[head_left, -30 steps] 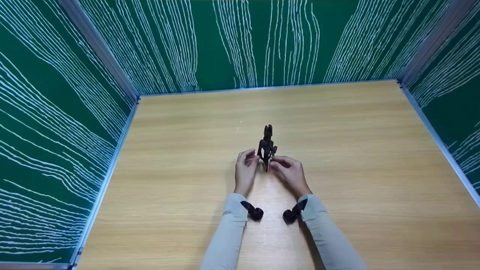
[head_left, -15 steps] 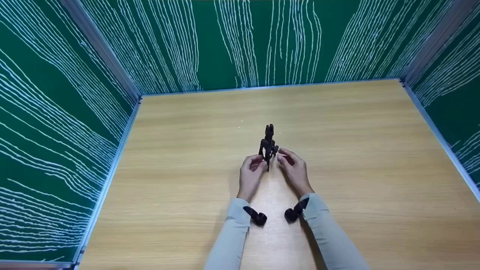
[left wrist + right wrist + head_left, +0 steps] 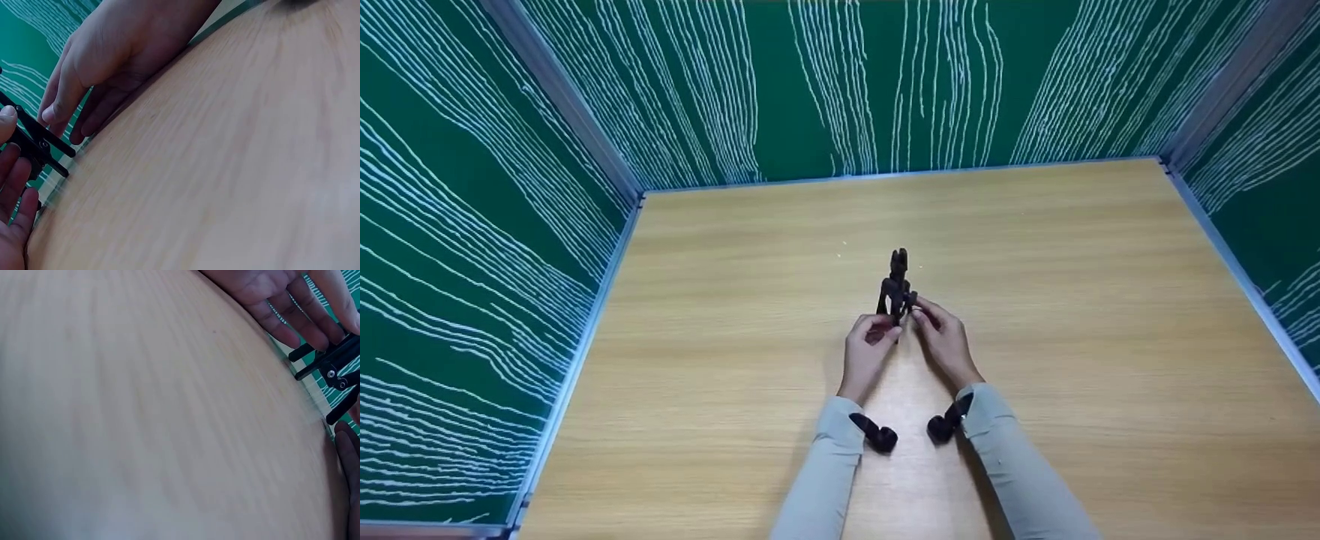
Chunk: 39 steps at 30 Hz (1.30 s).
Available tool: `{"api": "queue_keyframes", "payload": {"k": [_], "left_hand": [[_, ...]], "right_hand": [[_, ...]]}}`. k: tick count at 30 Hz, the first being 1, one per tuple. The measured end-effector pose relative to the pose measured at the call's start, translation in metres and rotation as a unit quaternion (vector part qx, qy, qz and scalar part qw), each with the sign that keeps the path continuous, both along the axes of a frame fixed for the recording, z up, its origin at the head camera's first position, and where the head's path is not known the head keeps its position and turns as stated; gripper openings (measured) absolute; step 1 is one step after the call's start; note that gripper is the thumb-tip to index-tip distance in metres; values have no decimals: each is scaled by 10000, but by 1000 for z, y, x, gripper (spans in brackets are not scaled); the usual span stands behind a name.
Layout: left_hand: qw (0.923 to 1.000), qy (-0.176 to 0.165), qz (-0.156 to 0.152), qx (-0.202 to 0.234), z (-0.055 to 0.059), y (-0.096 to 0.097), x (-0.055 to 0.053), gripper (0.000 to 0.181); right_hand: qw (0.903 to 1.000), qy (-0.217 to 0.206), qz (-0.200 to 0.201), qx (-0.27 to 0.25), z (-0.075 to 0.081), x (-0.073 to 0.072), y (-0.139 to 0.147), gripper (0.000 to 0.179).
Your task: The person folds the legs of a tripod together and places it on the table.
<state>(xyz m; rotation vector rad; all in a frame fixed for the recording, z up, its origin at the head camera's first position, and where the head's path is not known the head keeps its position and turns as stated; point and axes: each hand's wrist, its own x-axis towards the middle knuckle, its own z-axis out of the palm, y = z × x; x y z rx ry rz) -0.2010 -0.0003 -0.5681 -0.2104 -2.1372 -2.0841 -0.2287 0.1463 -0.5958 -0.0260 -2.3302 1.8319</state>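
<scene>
A small black folding stand [image 3: 897, 286] with jointed legs stands up from the table in front of me. My left hand [image 3: 870, 354] pinches its lower end between thumb and fingers. On the other side, my right hand [image 3: 949, 346] has thumb and index finger at the stand's right leg, gripping it. In the left wrist view the stand [image 3: 40, 140] shows two slim legs, with the left thumb on it and the right hand [image 3: 112, 62] beyond. In the right wrist view screws show at the stand's hinge [image 3: 332, 374], while the right hand [image 3: 350, 461] is mostly cut off.
The wooden table [image 3: 720, 360] surrounds both hands. Green panels with white lines [image 3: 877, 82] wall it at the back and sides, with metal framing along the edges. Black wrist cameras [image 3: 877, 436] jut inward from both sleeves.
My left hand has moved slightly right and nearer, its thumb now at the stand's lower end. The right hand has shifted up from the base to the right leg. The stand barely moved.
</scene>
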Motion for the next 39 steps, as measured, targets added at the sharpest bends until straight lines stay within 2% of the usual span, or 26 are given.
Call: {"api": "queue_keyframes", "payload": {"k": [7, 11, 17, 19, 20, 24, 30, 39], "left_hand": [[9996, 155, -14, -241, 3, -1, 2, 20], [9994, 145, 19, -302, 2, -1, 1, 19], [9994, 87, 119, -323, 0, 0, 0, 18], [9994, 128, 144, -298, -9, 1, -4, 17], [9994, 105, 159, -290, -10, 1, -4, 17], [9993, 157, 163, -295, -27, 2, -12, 18], [9996, 138, 113, -228, -33, -1, -13, 21], [9994, -42, 184, -304, -32, -1, -14, 19]], "right_hand": [[9998, 162, -26, 117, -3, -1, 0, 29], [9992, 319, -83, 217, -4, -1, 0, 26], [9994, 267, -138, 189, -3, -1, 0, 26], [9993, 271, -155, 197, -2, -1, 0, 25], [9994, 246, -161, 186, 3, 2, 0, 25], [9995, 259, -176, 99, 2, 3, 0, 25], [9992, 320, -216, 96, -5, 1, 2, 23], [9979, 544, -355, 18, -5, 3, 3, 20]]}}
